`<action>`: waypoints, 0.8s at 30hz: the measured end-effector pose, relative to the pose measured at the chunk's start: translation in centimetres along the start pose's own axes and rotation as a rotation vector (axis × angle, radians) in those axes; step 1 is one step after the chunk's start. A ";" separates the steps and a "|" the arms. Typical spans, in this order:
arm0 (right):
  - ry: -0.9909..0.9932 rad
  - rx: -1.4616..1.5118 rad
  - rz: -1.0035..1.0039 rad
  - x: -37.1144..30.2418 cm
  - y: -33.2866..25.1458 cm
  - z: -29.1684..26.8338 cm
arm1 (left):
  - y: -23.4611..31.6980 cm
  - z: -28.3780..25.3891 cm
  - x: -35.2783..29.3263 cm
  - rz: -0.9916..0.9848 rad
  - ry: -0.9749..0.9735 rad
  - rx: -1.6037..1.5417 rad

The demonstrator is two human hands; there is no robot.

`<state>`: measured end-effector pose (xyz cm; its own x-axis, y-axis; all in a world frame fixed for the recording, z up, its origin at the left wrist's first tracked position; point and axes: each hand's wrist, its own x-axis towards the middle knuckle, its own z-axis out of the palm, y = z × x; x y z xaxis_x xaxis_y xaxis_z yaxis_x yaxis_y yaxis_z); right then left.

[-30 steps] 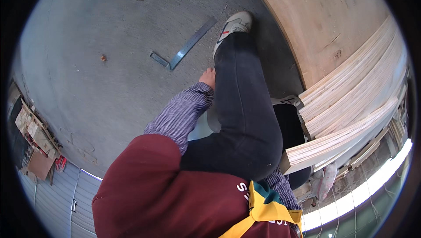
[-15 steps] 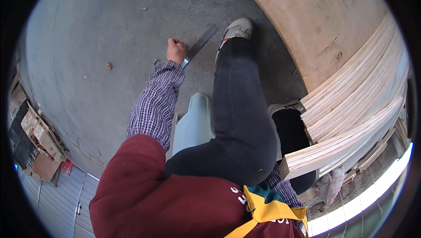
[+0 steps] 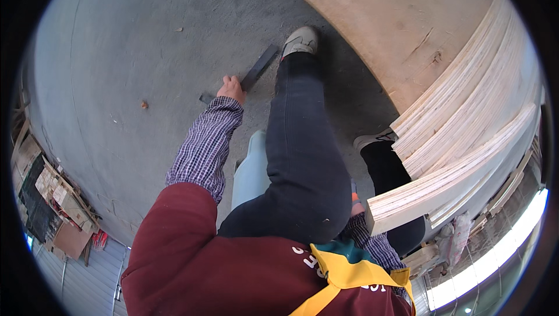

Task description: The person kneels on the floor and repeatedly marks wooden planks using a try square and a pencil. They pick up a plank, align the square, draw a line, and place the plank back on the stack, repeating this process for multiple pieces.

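Observation:
My left hand (image 3: 232,89) is low over the concrete floor, its fingers closed on what looks like a try square. The dark, flat blade of the try square (image 3: 260,67) slants out beyond the hand toward my shoe. A shorter dark end shows on the hand's other side, by the cuff. My right hand (image 3: 357,208) is mostly hidden behind my thigh, beside the end of a plywood stack. A small grey and orange thing (image 3: 354,191) shows at its fingers, too covered to name.
Thick plywood sheets (image 3: 460,124) are stacked on the right, a broad curved face (image 3: 372,19) reaching to the top. A pale blue plastic seat (image 3: 248,167) is partly under my leg. Scrap boards (image 3: 61,194) lie at far left. My shoe (image 3: 301,41) stands near the blade.
The left hand and try square have moved slightly nearer to me, and the hand has turned a little. My right hand has come partly into view, with the grey and orange thing.

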<state>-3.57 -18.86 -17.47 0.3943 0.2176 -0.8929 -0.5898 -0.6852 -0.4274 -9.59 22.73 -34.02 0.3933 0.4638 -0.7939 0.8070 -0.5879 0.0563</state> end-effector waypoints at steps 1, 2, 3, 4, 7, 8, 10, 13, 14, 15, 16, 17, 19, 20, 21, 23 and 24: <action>-0.010 -0.024 -0.001 0.0 -0.4 -0.1 | -0.1 -0.3 0.2 -0.017 0.004 -0.047; -0.011 -0.043 -0.016 -0.4 -0.8 -0.4 | -0.1 -0.5 0.3 -0.023 -0.003 -0.095; -0.014 -0.042 -0.031 -0.5 -1.1 -0.5 | 0.0 -0.9 0.2 -0.025 0.012 -0.143; -0.038 -0.026 -0.072 -0.6 -1.4 -0.4 | 0.2 -1.2 -0.1 -0.019 0.062 -0.172; 0.038 -0.075 -0.085 -0.9 -1.0 -0.2 | 0.5 -3.2 -1.7 0.034 0.284 -0.145; 0.044 0.122 0.086 0.2 -0.8 0.3 | 0.4 -4.5 -2.5 0.040 0.315 -0.168; -0.006 0.064 -0.171 0.5 0.3 0.6 | 0.3 -8.1 -4.3 0.062 0.379 -0.207; 0.043 -0.086 -0.182 0.8 0.8 1.2 | 0.2 -15.6 -8.5 0.220 0.663 -0.410; 0.059 -0.092 -0.171 0.4 0.6 1.2 | 0.3 -18.2 -10.8 0.348 0.785 -0.496; 0.099 -0.070 -0.094 -0.2 0.2 1.1 | 0.6 -20.9 -13.4 0.411 0.845 -0.548; 0.050 0.006 -0.186 -1.4 -0.4 0.7 | 1.0 -23.4 -16.4 0.498 0.911 -0.599; -0.005 0.106 -0.254 -3.1 -1.2 0.4 | 2.0 -25.4 -19.5 0.600 1.005 -0.690; 0.072 0.021 -0.423 -6.9 -3.2 0.5 | 4.1 -28.8 -26.1 0.762 1.121 -0.903; 0.090 0.021 -0.489 -9.0 -4.2 0.5 | 5.4 -29.1 -29.6 0.829 1.132 -0.996; 0.128 0.000 -0.478 -10.8 -5.5 0.4 | 6.9 -29.3 -32.4 0.851 1.028 -1.184; 0.131 0.106 -0.723 -15.3 -7.3 -0.2 | 9.7 -28.5 -37.3 1.042 0.814 -1.453; 0.063 0.318 -0.778 -17.3 -8.1 -0.1 | 11.5 -27.0 -38.9 1.019 0.693 -1.542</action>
<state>-5.55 -17.19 1.46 0.8034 0.5011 -0.3218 -0.3003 -0.1258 -0.9455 -3.70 15.80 13.83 0.6443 0.7438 0.1778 -0.3100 0.0415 0.9498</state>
